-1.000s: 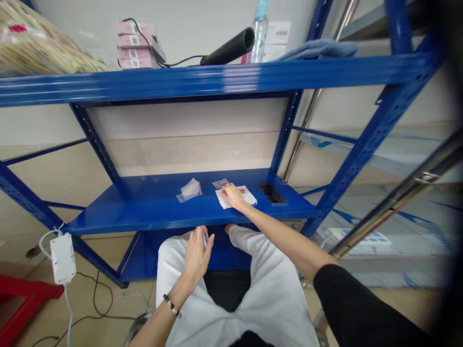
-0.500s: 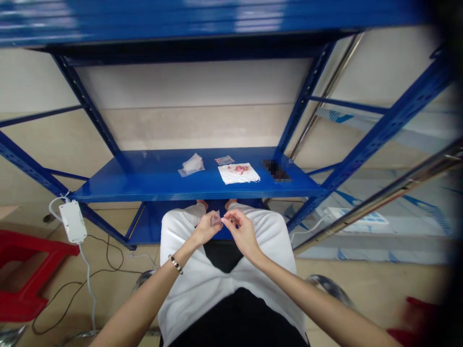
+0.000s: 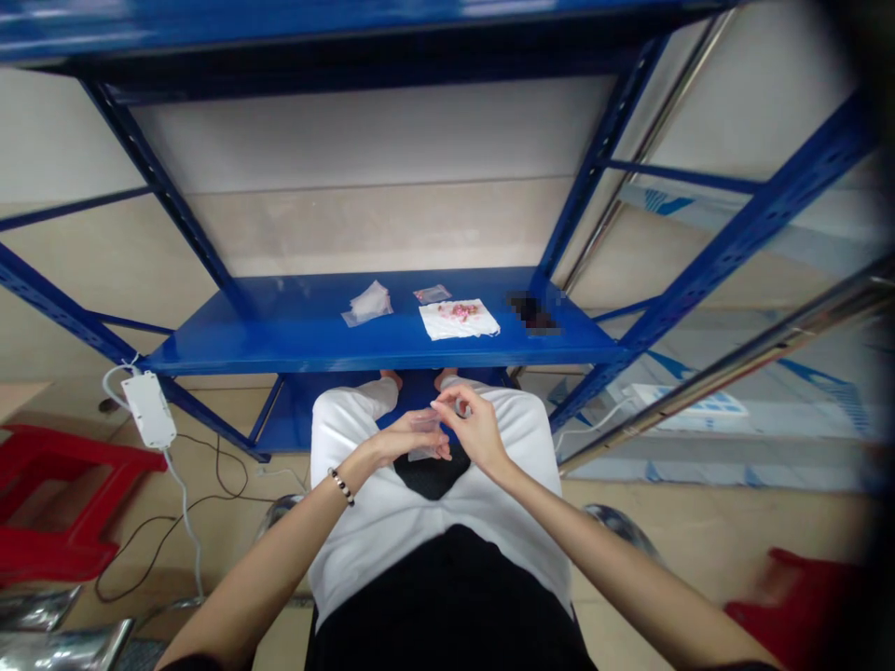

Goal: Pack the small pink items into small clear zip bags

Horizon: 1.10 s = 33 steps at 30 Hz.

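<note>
Above my lap, my left hand (image 3: 411, 436) is closed on a small clear plastic bag (image 3: 423, 422), part of which shows over and below the fingers. My right hand (image 3: 472, 429) pinches at the bag's right end with thumb and forefinger, its other fingers curled. Whether anything is inside the bag is too small to tell. On the blue shelf (image 3: 294, 326) in front lies a white cloth or sheet (image 3: 447, 326) with small pink and red pieces (image 3: 461, 311) heaped on it. Behind it rests a small bag with reddish contents (image 3: 432, 294). Left of these is a stack of clear bags (image 3: 369, 303).
A dark pixelated item (image 3: 532, 314) lies at the shelf's right. A white power strip (image 3: 149, 410) hangs by the left post, its cables trailing over the floor. A red stool (image 3: 70, 503) stands at left. A metal rail (image 3: 699, 391) slants along the right.
My left hand has shifted right and turned, its fingers now reaching under my right hand. The bag lies lower and more across. The view has tilted slightly downward.
</note>
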Motion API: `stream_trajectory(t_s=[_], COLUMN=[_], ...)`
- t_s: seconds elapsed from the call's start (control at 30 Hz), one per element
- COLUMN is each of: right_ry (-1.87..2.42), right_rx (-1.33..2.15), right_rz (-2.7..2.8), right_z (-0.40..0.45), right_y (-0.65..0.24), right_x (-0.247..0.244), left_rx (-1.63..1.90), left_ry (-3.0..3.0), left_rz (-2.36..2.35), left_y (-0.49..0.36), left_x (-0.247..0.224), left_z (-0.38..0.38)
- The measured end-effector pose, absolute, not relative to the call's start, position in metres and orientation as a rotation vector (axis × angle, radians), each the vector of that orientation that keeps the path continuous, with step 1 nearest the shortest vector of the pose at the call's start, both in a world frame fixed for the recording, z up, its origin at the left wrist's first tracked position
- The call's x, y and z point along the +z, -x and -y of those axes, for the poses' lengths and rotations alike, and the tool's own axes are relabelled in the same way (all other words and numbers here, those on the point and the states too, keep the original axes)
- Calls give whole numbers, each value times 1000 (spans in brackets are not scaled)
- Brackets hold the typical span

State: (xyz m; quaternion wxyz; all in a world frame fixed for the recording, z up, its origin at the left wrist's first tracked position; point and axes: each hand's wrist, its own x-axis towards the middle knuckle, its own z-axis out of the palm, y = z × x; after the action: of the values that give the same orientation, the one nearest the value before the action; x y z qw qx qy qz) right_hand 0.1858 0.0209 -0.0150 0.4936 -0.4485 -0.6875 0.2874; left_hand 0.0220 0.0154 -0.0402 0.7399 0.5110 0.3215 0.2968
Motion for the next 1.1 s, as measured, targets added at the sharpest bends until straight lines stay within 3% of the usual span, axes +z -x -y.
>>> stream_trajectory(t_s=[0.8, 1.1], right_ry=[948, 1148], right_rx=[864, 275], right_rz=[1953, 1810], right_z=[-35, -131], right_y=[-194, -247], right_x=[-6, 5], left_rx=[610, 796], left_ry=[-1149, -1236], left_rz=[-648, -874], left_y=[-21, -34], left_x=[-28, -55], left_z=[-16, -23])
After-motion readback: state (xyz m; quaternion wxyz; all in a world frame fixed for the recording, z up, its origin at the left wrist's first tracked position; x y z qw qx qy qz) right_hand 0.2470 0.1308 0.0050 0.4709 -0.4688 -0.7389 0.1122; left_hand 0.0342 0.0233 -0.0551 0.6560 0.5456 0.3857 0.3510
